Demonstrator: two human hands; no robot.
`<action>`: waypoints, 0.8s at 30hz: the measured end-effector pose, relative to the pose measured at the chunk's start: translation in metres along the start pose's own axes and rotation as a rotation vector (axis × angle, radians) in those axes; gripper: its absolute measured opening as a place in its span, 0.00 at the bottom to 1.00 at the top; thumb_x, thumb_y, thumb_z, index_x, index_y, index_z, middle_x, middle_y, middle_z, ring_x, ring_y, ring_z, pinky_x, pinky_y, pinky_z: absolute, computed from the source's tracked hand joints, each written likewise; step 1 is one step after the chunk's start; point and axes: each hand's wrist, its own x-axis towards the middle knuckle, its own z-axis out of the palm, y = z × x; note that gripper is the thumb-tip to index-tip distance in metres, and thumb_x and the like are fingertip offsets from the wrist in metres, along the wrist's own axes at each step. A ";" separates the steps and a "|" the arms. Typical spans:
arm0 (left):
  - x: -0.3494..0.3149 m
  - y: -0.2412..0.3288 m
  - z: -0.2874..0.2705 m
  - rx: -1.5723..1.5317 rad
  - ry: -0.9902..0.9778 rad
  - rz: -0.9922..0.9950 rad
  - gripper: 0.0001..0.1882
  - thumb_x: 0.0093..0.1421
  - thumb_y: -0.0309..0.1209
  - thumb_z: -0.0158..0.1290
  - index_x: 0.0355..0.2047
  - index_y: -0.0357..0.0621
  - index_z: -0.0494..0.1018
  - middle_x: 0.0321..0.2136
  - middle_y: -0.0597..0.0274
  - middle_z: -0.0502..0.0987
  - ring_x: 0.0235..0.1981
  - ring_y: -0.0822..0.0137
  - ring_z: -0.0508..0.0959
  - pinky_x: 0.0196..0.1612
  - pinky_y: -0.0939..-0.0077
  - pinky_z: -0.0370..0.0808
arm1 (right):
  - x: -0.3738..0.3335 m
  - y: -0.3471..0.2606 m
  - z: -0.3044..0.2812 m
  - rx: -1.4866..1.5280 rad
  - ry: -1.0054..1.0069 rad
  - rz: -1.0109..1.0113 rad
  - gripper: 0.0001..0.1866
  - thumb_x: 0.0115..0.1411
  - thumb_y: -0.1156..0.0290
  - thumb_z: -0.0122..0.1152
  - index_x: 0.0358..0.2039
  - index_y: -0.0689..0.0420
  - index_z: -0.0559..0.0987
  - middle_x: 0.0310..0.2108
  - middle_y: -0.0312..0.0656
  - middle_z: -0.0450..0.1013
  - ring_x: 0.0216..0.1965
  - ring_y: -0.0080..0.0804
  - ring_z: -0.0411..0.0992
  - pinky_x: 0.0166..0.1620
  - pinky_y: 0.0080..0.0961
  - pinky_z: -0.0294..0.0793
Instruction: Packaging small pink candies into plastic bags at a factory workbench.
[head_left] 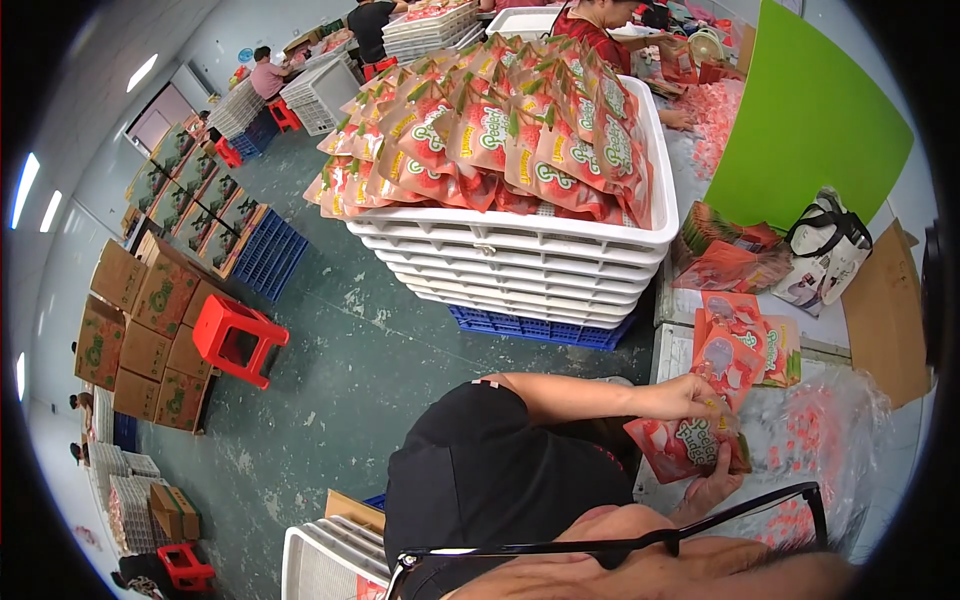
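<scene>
Both my hands are closed on one red-and-pink printed snack pouch (682, 447) above the worktable. My left hand (685, 397) pinches its top edge. My right hand (712, 488) grips the other side, its thumb on the printed front. Just beyond my left hand, several flat pouches (730, 362) of the same print lie overlapped on the table. Next to my right hand, a clear plastic bag (848, 410) spreads over the table, with small red-and-white wrapped pieces (800, 440) in and around it. What the held pouch contains is hidden.
A stack of white crates (510, 262) on a blue pallet (540, 328) stands ahead, topped with filled pouches (480, 130). A green panel (810, 120), a tote bag (825, 250) and cardboard (885, 310) line the table. A red stool (240, 338) and cartons (165, 295) stand left. Other people work behind.
</scene>
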 end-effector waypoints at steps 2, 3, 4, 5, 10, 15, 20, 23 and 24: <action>0.002 0.000 -0.003 0.103 -0.083 0.025 0.16 0.71 0.36 0.50 0.43 0.34 0.79 0.38 0.65 0.81 0.40 0.79 0.77 0.45 0.78 0.76 | 0.006 -0.001 -0.006 0.017 -0.018 -0.006 0.09 0.64 0.78 0.59 0.44 0.66 0.77 0.42 0.45 0.78 0.42 0.30 0.77 0.48 0.27 0.79; 0.002 0.002 -0.004 0.102 -0.087 0.024 0.16 0.71 0.36 0.50 0.43 0.34 0.79 0.38 0.65 0.81 0.40 0.79 0.77 0.45 0.78 0.76 | 0.008 -0.001 -0.007 0.017 -0.013 -0.007 0.09 0.64 0.78 0.59 0.44 0.66 0.77 0.42 0.45 0.78 0.42 0.30 0.77 0.48 0.27 0.79; 0.000 0.010 -0.004 0.099 -0.038 -0.074 0.18 0.71 0.38 0.48 0.42 0.34 0.79 0.35 0.65 0.81 0.38 0.78 0.76 0.44 0.77 0.75 | 0.012 -0.004 -0.003 0.029 -0.013 -0.003 0.10 0.65 0.76 0.58 0.46 0.65 0.75 0.43 0.45 0.77 0.43 0.31 0.77 0.48 0.28 0.79; -0.001 0.016 -0.003 0.096 0.012 -0.172 0.20 0.72 0.39 0.45 0.40 0.34 0.79 0.33 0.65 0.81 0.36 0.77 0.76 0.42 0.75 0.74 | 0.016 -0.007 0.001 0.041 -0.013 0.000 0.12 0.67 0.74 0.57 0.47 0.65 0.74 0.45 0.45 0.76 0.43 0.31 0.77 0.49 0.28 0.79; 0.004 0.007 0.007 -0.207 0.092 0.075 0.19 0.73 0.40 0.44 0.47 0.37 0.77 0.36 0.68 0.80 0.36 0.78 0.73 0.42 0.76 0.72 | 0.019 -0.026 0.031 0.179 0.054 0.072 0.13 0.69 0.69 0.55 0.49 0.63 0.71 0.45 0.46 0.74 0.45 0.32 0.76 0.49 0.30 0.78; 0.009 0.032 -0.012 0.155 0.148 -0.135 0.21 0.73 0.44 0.42 0.51 0.43 0.75 0.37 0.70 0.78 0.35 0.79 0.71 0.36 0.75 0.71 | 0.034 -0.019 0.024 -0.288 0.114 -0.162 0.14 0.71 0.65 0.52 0.45 0.64 0.77 0.41 0.42 0.76 0.41 0.28 0.73 0.46 0.27 0.75; 0.017 0.047 -0.036 -0.549 0.312 -0.007 0.24 0.72 0.45 0.45 0.52 0.33 0.72 0.48 0.52 0.78 0.50 0.61 0.78 0.53 0.63 0.76 | 0.051 -0.022 0.080 -0.903 0.263 -0.348 0.14 0.69 0.66 0.51 0.34 0.62 0.79 0.24 0.49 0.75 0.24 0.37 0.71 0.31 0.36 0.71; 0.019 0.055 -0.039 -0.733 0.218 -0.062 0.26 0.72 0.43 0.43 0.58 0.31 0.66 0.55 0.46 0.74 0.55 0.54 0.75 0.59 0.56 0.73 | 0.075 -0.004 0.067 -0.908 0.277 -0.376 0.14 0.69 0.66 0.52 0.34 0.63 0.79 0.24 0.48 0.75 0.25 0.37 0.70 0.31 0.35 0.70; 0.022 0.057 -0.037 -0.762 0.223 -0.086 0.23 0.72 0.42 0.44 0.54 0.33 0.70 0.49 0.51 0.78 0.49 0.60 0.79 0.54 0.62 0.77 | 0.079 0.000 0.064 -0.918 0.255 -0.366 0.13 0.69 0.66 0.53 0.35 0.64 0.79 0.26 0.46 0.76 0.27 0.35 0.70 0.33 0.32 0.71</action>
